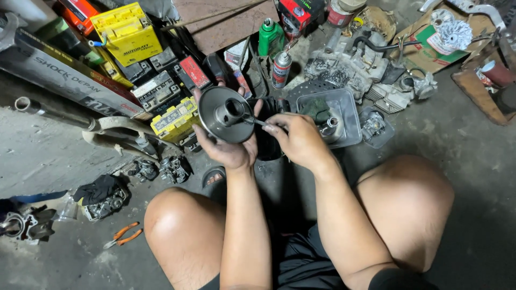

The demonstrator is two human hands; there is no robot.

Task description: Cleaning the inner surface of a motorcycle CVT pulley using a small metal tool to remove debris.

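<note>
1. Left hand (228, 147) cups a round grey metal pulley disc (226, 114), held above the floor centre
2. Right hand (298, 140) pinches a thin metal tool (257, 121) at its hub
3. Metal tray (344, 102) just right
</note>
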